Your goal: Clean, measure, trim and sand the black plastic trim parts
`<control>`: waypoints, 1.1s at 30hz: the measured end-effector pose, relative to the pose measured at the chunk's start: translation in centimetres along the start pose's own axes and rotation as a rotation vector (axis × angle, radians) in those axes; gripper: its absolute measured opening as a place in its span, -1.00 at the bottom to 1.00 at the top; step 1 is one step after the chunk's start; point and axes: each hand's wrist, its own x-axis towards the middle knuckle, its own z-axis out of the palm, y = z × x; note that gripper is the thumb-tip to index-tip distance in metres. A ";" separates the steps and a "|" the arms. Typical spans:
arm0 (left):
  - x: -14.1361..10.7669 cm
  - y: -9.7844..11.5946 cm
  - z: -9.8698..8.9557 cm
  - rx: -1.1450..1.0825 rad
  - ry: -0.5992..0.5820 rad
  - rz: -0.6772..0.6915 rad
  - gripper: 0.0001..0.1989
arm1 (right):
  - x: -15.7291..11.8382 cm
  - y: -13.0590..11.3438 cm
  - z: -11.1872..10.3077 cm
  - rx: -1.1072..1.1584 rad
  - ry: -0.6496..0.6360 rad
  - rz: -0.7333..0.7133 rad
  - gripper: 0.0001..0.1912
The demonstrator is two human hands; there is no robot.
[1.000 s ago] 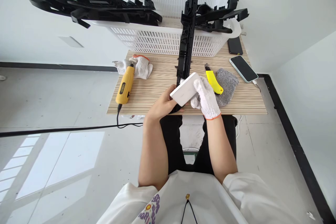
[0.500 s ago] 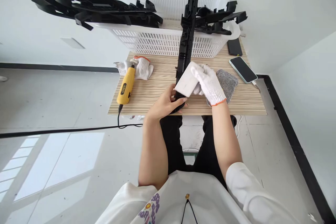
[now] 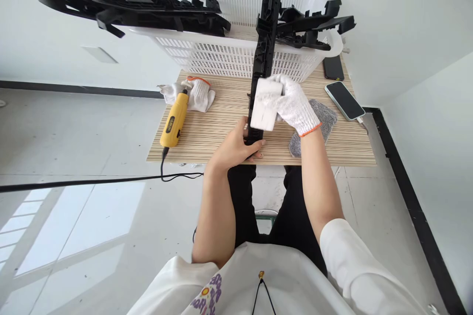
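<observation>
My bare left hand [image 3: 236, 149] grips the near end of a long black plastic trim piece [image 3: 264, 54], thumb on top and fingers curled round it. The piece stretches away from me over the rim of a white basket. My right hand [image 3: 293, 103], in a white knitted glove with an orange cuff, holds a white sponge block [image 3: 266, 104]. That block lies over the near part of the trim piece and hides a stretch of it; I cannot tell if they touch. Beside the gloved hand, a grey cloth [image 3: 320, 117] lies on the table.
The white plastic basket [image 3: 221, 54] stands at the table's back, with several black trim pieces [image 3: 158, 12] jutting out past its rim. A yellow corded rotary tool [image 3: 174, 120] lies left by a white glove [image 3: 200, 94]. Two phones [image 3: 345, 100] [image 3: 333, 68] lie right on the wooden table [image 3: 221, 128].
The gloved right hand has swung the white block from a slant to nearly upright and slightly farther from me. My left hand keeps its hold on the trim piece. The view has shifted slightly.
</observation>
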 end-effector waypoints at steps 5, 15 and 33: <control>0.1 0.0 0.0 -0.005 -0.009 0.001 -0.50 | 0.2 -0.2 0.1 0.088 -0.006 -0.057 -0.65; 0.1 0.0 0.1 0.007 -0.005 0.015 -0.54 | 0.0 0.4 -0.4 0.021 0.032 -0.014 -0.66; 0.1 0.0 0.0 0.003 0.005 0.013 -0.52 | 0.4 0.5 -0.9 0.089 -0.109 0.075 -0.70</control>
